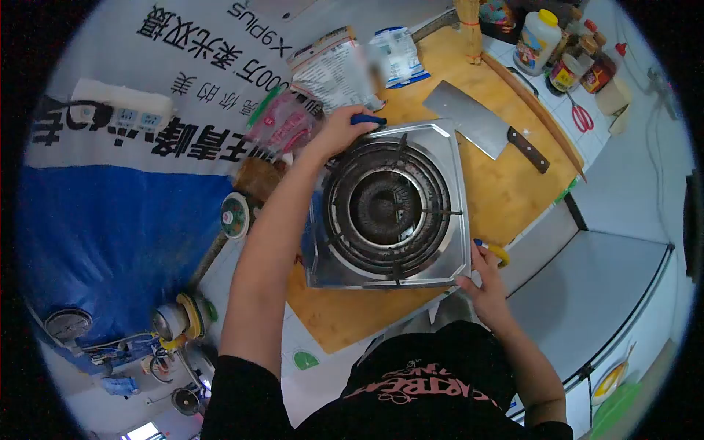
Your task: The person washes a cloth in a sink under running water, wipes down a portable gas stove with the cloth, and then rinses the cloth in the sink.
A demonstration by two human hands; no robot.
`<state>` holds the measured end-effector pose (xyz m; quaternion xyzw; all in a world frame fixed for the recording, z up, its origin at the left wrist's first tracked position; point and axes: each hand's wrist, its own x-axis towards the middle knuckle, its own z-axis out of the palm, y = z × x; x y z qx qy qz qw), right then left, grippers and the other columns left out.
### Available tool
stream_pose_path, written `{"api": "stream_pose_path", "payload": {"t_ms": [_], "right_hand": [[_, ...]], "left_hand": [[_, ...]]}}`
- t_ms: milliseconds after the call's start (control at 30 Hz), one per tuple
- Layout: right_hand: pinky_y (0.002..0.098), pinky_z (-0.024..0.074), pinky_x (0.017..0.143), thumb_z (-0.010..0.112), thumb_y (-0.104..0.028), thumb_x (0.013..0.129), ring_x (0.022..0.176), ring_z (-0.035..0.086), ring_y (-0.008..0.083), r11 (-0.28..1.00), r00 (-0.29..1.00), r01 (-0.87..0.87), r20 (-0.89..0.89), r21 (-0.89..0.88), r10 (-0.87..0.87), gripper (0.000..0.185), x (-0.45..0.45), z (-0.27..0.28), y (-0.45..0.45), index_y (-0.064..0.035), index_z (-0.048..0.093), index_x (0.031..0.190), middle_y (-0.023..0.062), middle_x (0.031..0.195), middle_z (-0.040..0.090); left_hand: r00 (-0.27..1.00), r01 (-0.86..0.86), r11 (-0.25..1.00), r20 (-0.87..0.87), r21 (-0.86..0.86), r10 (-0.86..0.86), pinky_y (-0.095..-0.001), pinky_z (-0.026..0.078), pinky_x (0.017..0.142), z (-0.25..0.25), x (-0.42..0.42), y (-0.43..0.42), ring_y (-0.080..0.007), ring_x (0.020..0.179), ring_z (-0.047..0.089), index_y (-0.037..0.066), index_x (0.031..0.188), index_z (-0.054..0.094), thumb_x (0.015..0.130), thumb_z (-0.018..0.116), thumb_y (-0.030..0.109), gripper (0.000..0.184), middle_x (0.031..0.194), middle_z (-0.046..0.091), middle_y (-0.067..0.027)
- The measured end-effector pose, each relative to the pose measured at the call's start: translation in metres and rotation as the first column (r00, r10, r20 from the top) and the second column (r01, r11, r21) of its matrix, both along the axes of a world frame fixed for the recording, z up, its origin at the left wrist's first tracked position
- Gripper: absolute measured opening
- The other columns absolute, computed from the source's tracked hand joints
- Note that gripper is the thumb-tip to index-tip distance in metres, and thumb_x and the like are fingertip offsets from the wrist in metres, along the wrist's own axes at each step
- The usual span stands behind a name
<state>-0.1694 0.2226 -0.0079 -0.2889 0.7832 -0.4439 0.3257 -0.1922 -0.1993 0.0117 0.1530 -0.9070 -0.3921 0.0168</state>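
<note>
A single-burner gas stove (456,176) with a shiny metal top and dark round burner sits tilted in view on a wooden board. My left hand (343,132) is at its far left corner, fingers closed around a dark blue handle-like thing (369,119); its other end is hidden. My right hand (485,282) grips the stove's near right corner, thumb along the edge and fingers partly hidden. Beside those fingers is a blue and yellow curved thing (501,254), its kind unclear. A cleaver (477,121) with a dark riveted handle lies on the board, right of the stove.
The wooden board (513,209) lies under the stove. Food packets (334,73) and a pink bag (286,121) lie at the back left. A white jar (537,42), sauce bottles (568,72) and red scissors (581,116) stand or lie at the back right.
</note>
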Motion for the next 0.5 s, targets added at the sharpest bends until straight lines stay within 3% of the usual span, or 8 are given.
{"api": "stream_pose_path", "payload": {"t_ms": [33,100,167,200,333,433,500], "right_hand": [[0.0389,0.0336,0.098,0.065,-0.03,0.079,0.117,0.04,0.0348,1.0,0.999,-0.001,-0.047,0.011,0.002,0.07,0.0,-0.002,0.001,-0.0094,0.032,0.138,0.0221,0.126,0.039],[0.0385,0.0328,0.099,0.065,-0.027,0.08,0.118,0.039,0.0351,1.0,1.0,-0.003,-0.02,-0.015,0.002,0.069,-0.002,0.001,0.0,-0.0089,0.033,0.138,0.0222,0.127,0.039],[0.038,0.032,0.1,0.065,-0.025,0.08,0.12,0.038,0.0354,0.999,1.0,-0.004,0.007,-0.041,0.005,0.068,-0.004,0.006,-0.004,-0.0084,0.033,0.138,0.0223,0.128,0.038],[0.0378,0.0309,0.102,0.065,-0.023,0.08,0.122,0.037,0.0357,0.999,1.0,0.011,0.028,-0.041,-0.01,0.068,-0.003,0.01,-0.006,-0.0077,0.033,0.138,0.0224,0.129,0.037],[0.0373,0.0295,0.103,0.065,-0.018,0.08,0.123,0.035,0.0364,1.0,0.999,0.024,0.033,-0.011,-0.024,0.066,-0.003,0.01,-0.007,-0.0059,0.033,0.137,0.0228,0.132,0.034],[0.0374,0.0292,0.103,0.065,-0.018,0.08,0.123,0.035,0.0361,0.999,0.998,0.022,0.056,-0.024,-0.021,0.067,-0.003,0.009,-0.007,-0.0056,0.033,0.137,0.0225,0.133,0.033],[0.0375,0.0289,0.103,0.065,-0.019,0.08,0.123,0.035,0.0362,0.999,0.998,0.023,0.062,-0.024,-0.021,0.067,-0.003,0.008,-0.007,-0.0055,0.033,0.137,0.0225,0.133,0.033]], "left_hand": [[0.997,0.024,0.999,0.079,0.036,-0.026,-0.0286,0.044,0.08,-0.003,-0.012,0.005,-0.0146,0.086,0.057,0.004,0.098,0.064,0.078,0.07,0.024,0.029,0.09,0.064,-0.0056],[0.999,0.011,1.0,0.052,0.013,-0.012,-0.0275,0.044,0.077,-0.011,-0.033,0.018,-0.013,0.083,0.056,0.004,0.096,0.064,0.079,0.069,0.025,0.027,0.086,0.063,-0.0037],[0.988,0.116,0.981,0.087,0.154,-0.131,-0.0262,0.043,0.071,-0.01,-0.056,0.033,-0.0105,0.077,0.054,0.004,0.093,0.064,0.079,0.069,0.025,0.025,0.081,0.061,-0.001],[0.987,0.155,0.967,0.018,0.204,-0.162,-0.0255,0.042,0.067,-0.013,-0.065,0.042,-0.0089,0.073,0.052,0.005,0.09,0.064,0.078,0.07,0.023,0.022,0.079,0.059,0.0007],[0.978,0.197,0.957,0.031,0.213,-0.208,-0.0268,0.043,0.07,-0.009,-0.076,0.057,-0.0106,0.078,0.055,0.005,0.09,0.064,0.076,0.071,0.021,0.022,0.082,0.061,-0.002],[0.978,0.169,0.965,0.084,0.201,-0.189,-0.0273,0.043,0.073,-0.013,-0.062,0.041,-0.0136,0.08,0.056,0.005,0.091,0.063,0.074,0.072,0.018,0.023,0.084,0.061,-0.0046],[0.989,0.146,0.988,-0.02,-0.05,-0.148,-0.0289,0.044,0.073,-0.016,-0.045,0.027,-0.0163,0.079,0.055,0.005,0.091,0.062,0.074,0.073,0.017,0.023,0.083,0.059,-0.0048]]}}
